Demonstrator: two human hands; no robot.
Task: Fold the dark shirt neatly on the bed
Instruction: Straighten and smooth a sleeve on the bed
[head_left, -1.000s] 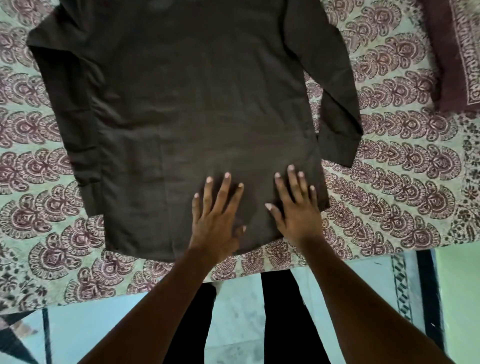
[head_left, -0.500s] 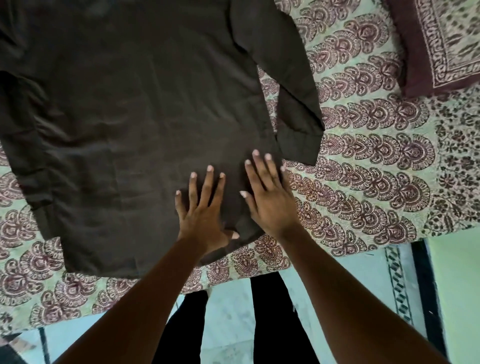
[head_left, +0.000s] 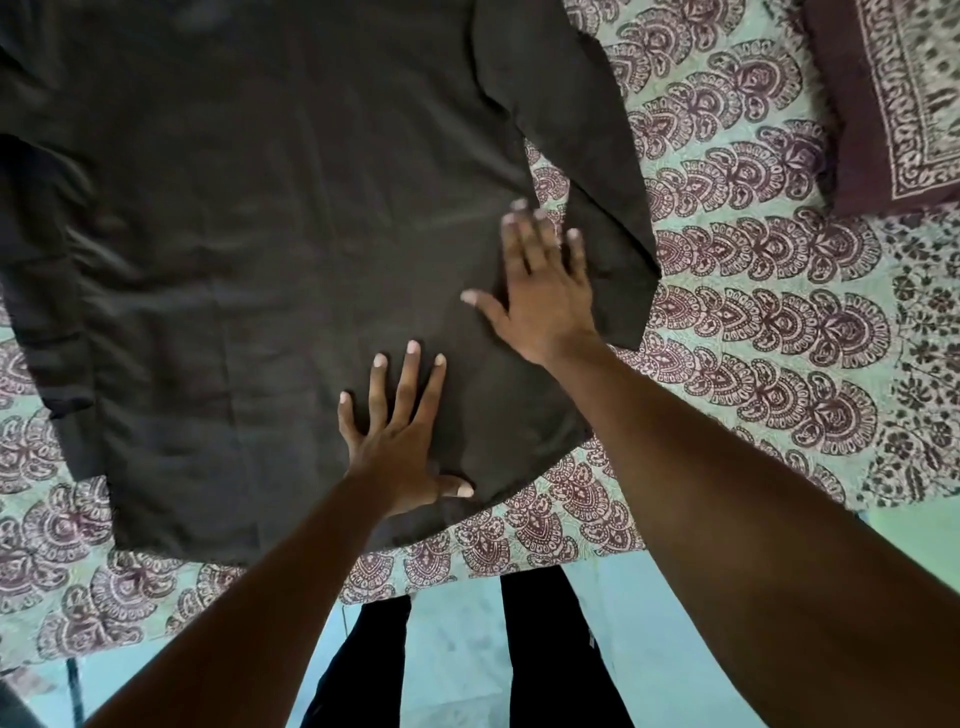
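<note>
On the bed (head_left: 753, 374), over a patterned sheet, the dark shirt (head_left: 270, 249) lies spread flat with its hem toward the near edge. Both hands lie on the cloth with fingers straight and spread. Left hand (head_left: 400, 441) presses near the hem, thumb out to the side. Right hand (head_left: 540, 296) rests farther up at the shirt's side seam, its fingertips blurred, seemingly touching the sleeve (head_left: 587, 156) beside it. A maroon patterned pillow (head_left: 893, 93) sits at the far right.
</note>
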